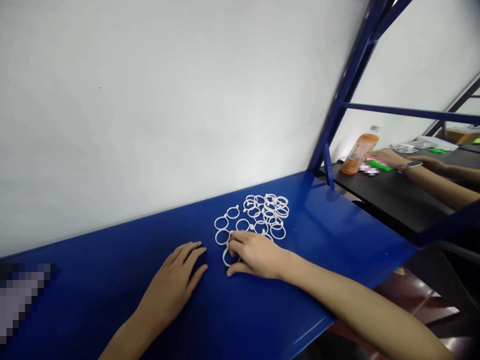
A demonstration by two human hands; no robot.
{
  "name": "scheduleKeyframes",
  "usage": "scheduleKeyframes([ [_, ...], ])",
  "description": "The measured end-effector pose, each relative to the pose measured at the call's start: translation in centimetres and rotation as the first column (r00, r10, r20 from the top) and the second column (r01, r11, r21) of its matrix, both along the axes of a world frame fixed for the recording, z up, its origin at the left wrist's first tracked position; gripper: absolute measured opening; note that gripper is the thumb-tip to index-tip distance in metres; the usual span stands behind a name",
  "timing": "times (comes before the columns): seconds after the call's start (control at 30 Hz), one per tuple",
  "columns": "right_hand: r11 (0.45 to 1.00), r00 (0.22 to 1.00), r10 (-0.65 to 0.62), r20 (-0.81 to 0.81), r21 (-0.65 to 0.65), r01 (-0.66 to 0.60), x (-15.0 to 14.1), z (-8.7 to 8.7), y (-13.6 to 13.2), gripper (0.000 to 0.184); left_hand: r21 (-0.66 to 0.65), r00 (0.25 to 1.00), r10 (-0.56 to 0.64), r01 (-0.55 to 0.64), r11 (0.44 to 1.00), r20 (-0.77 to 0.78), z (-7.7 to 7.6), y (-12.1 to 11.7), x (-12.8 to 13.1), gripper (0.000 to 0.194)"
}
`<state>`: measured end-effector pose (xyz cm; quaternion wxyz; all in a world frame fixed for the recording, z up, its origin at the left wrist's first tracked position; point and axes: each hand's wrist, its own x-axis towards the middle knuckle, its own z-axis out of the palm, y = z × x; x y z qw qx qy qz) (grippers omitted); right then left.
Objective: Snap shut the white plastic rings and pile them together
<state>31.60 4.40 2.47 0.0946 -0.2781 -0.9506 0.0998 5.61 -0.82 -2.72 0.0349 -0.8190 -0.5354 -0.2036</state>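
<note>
Several white plastic rings [262, 212] lie in a loose cluster on a blue metal shelf [330, 235] close to a white wall. My right hand [255, 255] rests at the near edge of the cluster, fingers curled with the tips on one white ring [227, 258]. My left hand [176, 280] lies flat on the shelf just left of it, fingers stretched out and holding nothing.
A blue upright post [348, 80] stands at the shelf's far right corner. Beyond it is a black table [390, 195] with an orange drink bottle [360, 150], green items and another person's hands [390, 159] with a wristwatch. A blurred patch covers the lower left.
</note>
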Motion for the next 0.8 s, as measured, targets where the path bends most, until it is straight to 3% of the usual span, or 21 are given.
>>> scheduleKeyframes([
  [0.33,0.995,0.993,0.098,-0.065,-0.008,-0.098,-0.5,-0.4,-0.2,0.034,0.138,0.971,-0.229,0.237,0.962,-0.066,0.9,-0.8,3.4,0.027],
  [0.67,0.987,0.983,0.092,-0.157,-0.118,-0.111,-0.1,0.0,0.0,0.035,0.163,0.972,-0.231,0.236,0.958,-0.051,1.6,-0.9,3.8,0.019],
  [0.8,1.000,0.982,0.004,-0.191,0.003,-0.004,0.0,-0.8,1.2,0.026,0.187,0.977,-0.211,0.213,0.959,-0.033,1.5,-1.0,3.9,0.018],
])
